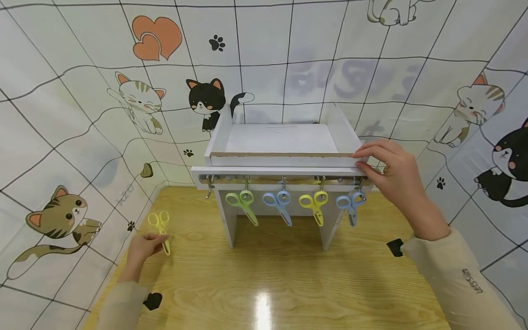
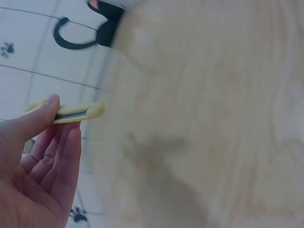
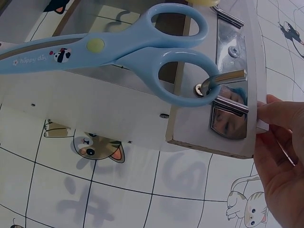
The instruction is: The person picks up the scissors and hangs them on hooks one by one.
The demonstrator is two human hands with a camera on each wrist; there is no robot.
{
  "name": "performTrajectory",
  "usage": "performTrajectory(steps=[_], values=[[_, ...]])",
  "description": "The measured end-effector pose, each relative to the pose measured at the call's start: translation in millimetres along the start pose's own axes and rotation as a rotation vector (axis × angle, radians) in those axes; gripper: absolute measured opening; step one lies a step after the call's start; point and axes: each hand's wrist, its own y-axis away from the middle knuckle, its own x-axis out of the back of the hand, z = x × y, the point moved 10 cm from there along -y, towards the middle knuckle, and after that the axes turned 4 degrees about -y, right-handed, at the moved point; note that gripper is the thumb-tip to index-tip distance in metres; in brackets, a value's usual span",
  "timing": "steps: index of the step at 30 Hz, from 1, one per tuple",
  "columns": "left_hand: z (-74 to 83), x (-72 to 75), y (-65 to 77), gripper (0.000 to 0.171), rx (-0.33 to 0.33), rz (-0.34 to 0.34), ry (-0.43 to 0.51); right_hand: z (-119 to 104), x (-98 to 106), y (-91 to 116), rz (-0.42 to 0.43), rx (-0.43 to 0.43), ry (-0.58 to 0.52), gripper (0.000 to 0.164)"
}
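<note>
Between thumb and fingers my left hand (image 1: 143,250) pinches a pair of yellow scissors (image 1: 165,240), over the left side of the table; the left wrist view shows them edge-on near the thumb tip. My right hand (image 1: 392,172) grips the top right corner of a white shelf (image 1: 280,170). From the metal hook rail on its front hang green scissors (image 1: 246,207), blue scissors (image 1: 281,206), yellow scissors (image 1: 316,207) and, below my right hand, another blue pair (image 3: 137,52) with one handle loop over a hook. The leftmost hook (image 1: 209,189) holds nothing.
The shelf stands on a wood-grain table (image 1: 255,275), with an open tray top (image 1: 284,140) and two side legs. A cat-patterned cloth (image 1: 264,46) with grid lines surrounds the table at the back and sides. Black patches (image 1: 153,301) lie near each sleeve.
</note>
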Motion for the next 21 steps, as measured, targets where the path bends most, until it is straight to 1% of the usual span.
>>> performTrajectory(steps=[4,6,8,10,13,15,18,21], values=[[37.3,-0.1,6.2,0.025,-0.059,-0.001,0.095,0.4,0.3,0.2,0.001,-0.003,-0.002,0.025],[54.1,-0.6,9.5,0.021,-0.086,-0.006,0.128,0.4,0.4,0.1,0.002,-0.003,-0.002,0.025],[73.4,-0.4,15.6,0.019,-0.128,-0.010,0.152,0.5,0.4,-0.1,0.001,-0.004,-0.004,0.025],[92.7,-0.1,23.8,0.018,-0.174,-0.013,0.155,0.5,0.4,-0.2,-0.001,-0.006,-0.004,0.025],[121.9,0.7,39.2,0.017,-0.258,0.003,0.145,0.7,0.4,-0.2,-0.006,-0.011,-0.002,0.025],[138.2,0.2,48.4,0.014,-0.312,0.009,0.155,0.5,0.4,-0.5,-0.007,-0.011,-0.002,0.025],[159.6,-1.8,62.5,0.012,-0.399,0.006,0.205,-0.3,0.3,-0.8,-0.007,-0.004,0.003,0.025],[177.4,-5.8,77.1,0.013,-0.481,-0.032,0.270,-1.8,0.6,-1.2,-0.003,0.006,0.006,0.024]])
